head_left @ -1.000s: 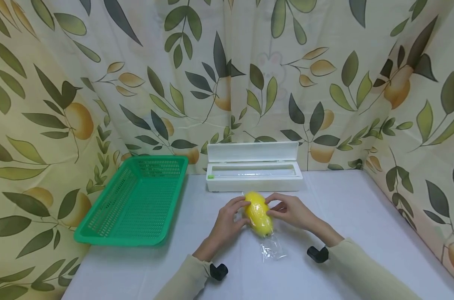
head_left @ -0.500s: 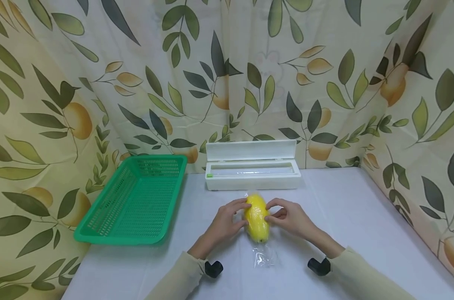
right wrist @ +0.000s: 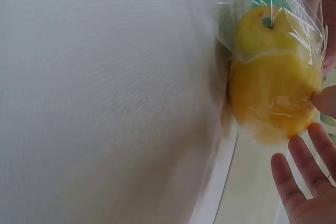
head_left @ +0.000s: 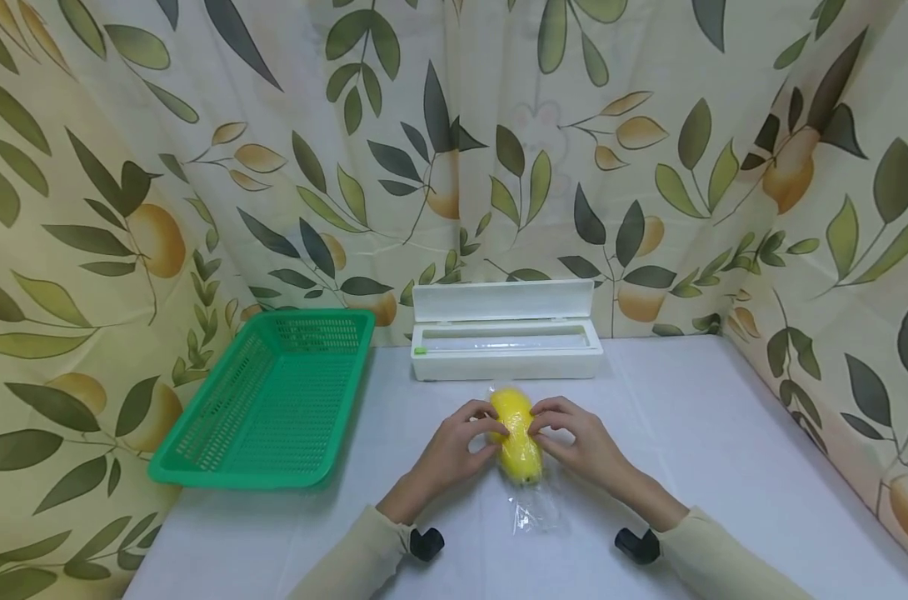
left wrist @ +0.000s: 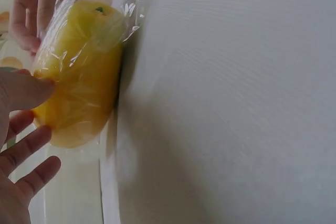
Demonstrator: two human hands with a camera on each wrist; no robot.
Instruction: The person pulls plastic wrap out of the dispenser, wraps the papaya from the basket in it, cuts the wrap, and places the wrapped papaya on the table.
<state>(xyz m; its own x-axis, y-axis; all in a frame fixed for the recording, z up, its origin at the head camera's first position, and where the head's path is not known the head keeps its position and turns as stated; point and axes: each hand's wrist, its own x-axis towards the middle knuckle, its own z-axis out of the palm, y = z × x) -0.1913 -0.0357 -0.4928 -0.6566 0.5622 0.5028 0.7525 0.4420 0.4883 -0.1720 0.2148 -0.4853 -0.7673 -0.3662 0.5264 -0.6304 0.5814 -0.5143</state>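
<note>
A yellow oblong fruit (head_left: 519, 454), slightly narrowed at its middle, lies on the white table in clear plastic film. Loose crinkled film (head_left: 532, 510) spreads from its near end, where a small dark stem spot shows. On the fruit's left side my left hand (head_left: 454, 446) holds the wrapped fruit with thumb and fingertips. My right hand (head_left: 577, 437) does the same from the right side. In the left wrist view the left thumb (left wrist: 31, 90) presses the film. The right wrist view shows the right fingers (right wrist: 302, 166) spread beside the fruit, with the thumb against it.
Behind the fruit stands a white cling film box (head_left: 508, 367) with its lid raised and a roll inside. To the left is a green plastic basket (head_left: 334, 450) with perforated walls. A leaf-patterned curtain (head_left: 274, 167) encloses the back and sides.
The fruit has shifted slightly toward me, with its near end tilting left, then back right. Both hands have changed their fingertip places on the film, and the left fingers now reach farther over the fruit.
</note>
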